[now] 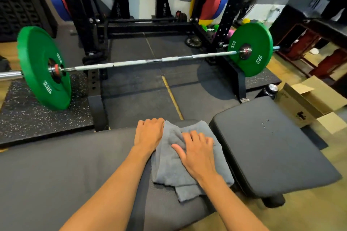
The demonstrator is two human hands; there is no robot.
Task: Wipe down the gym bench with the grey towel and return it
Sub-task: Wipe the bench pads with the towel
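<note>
Pressing grey towel (170, 157) on bench (65, 170) (barbell (142, 61) beyond).

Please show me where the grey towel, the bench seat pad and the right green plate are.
grey towel (169, 167): head view, folded middle.
bench seat pad (272, 148): head view, top surface.
right green plate (261, 43): head view, upper face.

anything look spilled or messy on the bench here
Yes: a few small droplets sit on the seat pad, to the right of the grey towel. Both hands are on the towel, on the longer pad, so that spot looks unwiped.
</note>
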